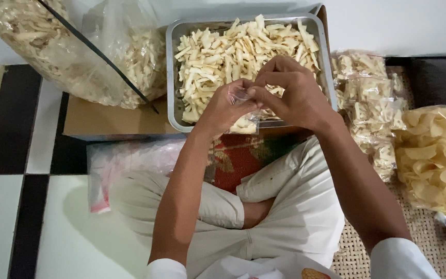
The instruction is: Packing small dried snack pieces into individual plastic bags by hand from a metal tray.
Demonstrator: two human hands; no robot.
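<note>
Both hands pinch the mouth of a small clear snack bag: left hand and right hand grip it over the near edge of the metal tray of pale chip strips.

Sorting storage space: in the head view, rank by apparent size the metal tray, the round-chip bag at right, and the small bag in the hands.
1. metal tray
2. round-chip bag
3. small bag, pinched by both hands

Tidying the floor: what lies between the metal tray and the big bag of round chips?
In the head view, small filled bags lie between the metal tray and the big bag of round chips.
</note>
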